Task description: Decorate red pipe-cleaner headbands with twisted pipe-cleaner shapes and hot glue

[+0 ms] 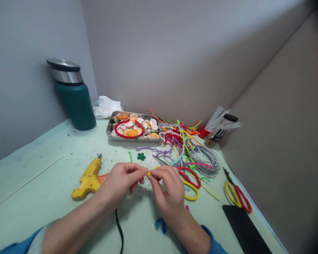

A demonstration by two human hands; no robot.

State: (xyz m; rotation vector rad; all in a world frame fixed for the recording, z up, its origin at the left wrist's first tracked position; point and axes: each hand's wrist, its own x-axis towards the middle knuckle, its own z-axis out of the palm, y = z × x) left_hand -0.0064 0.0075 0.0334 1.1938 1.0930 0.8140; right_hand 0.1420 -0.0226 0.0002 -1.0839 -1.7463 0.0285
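Note:
My left hand [123,179] and my right hand [171,192] meet over the middle of the table, fingertips almost touching. Thumb and forefinger of each hand pinch a small yellow piece of pipe cleaner [148,173], mostly hidden by the fingers. Just beyond the hands lies a green flower shape [141,156] with a short green pipe cleaner piece [130,156] to its left. Scissors with red and yellow handles [192,195] lie partly behind my right hand. A curled blue pipe cleaner [160,225] rests below my right wrist.
A yellow glue gun [88,178] lies left of my hands. Behind them stand a metal tray [135,139] of shells with a red loop on top, and tangled pipe cleaners [178,139]. Coiled grey wire [208,164], smaller scissors [237,194] and a black slab [245,229] lie right; a green bottle [75,104] stands back left.

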